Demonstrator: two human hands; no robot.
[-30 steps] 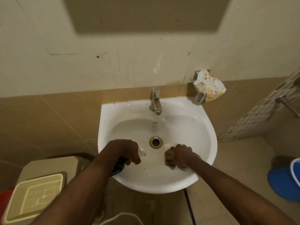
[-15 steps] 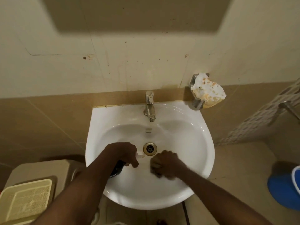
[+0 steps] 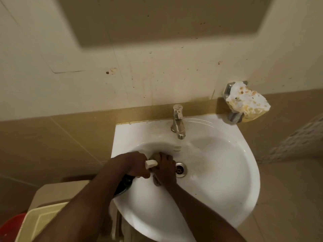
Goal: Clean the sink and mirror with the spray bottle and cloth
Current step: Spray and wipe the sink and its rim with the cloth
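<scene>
A white wall-mounted sink point(image 3: 218, 180) fills the lower middle of the head view, with a metal tap point(image 3: 178, 121) at its back and a drain point(image 3: 180, 169) in the bowl. My left hand point(image 3: 134, 163) grips a spray bottle point(image 3: 124, 184) with a dark body and a pale nozzle, over the sink's left rim. My right hand point(image 3: 165, 169) presses a brownish cloth point(image 3: 156, 180) against the bowl just left of the drain, touching the left hand. The mirror's lower edge point(image 3: 157, 18) shows dimly on the wall above.
A soap holder with a stained pale lump point(image 3: 244, 102) sticks out of the wall right of the tap. A beige lidded bin point(image 3: 43, 220) and something red point(image 3: 10, 226) stand at the lower left. Brown tiles cover the wall behind the sink.
My right hand has slid the cloth leftward across the bowl, from right of the drain to left of it, up against my left hand. The camera view has shifted left.
</scene>
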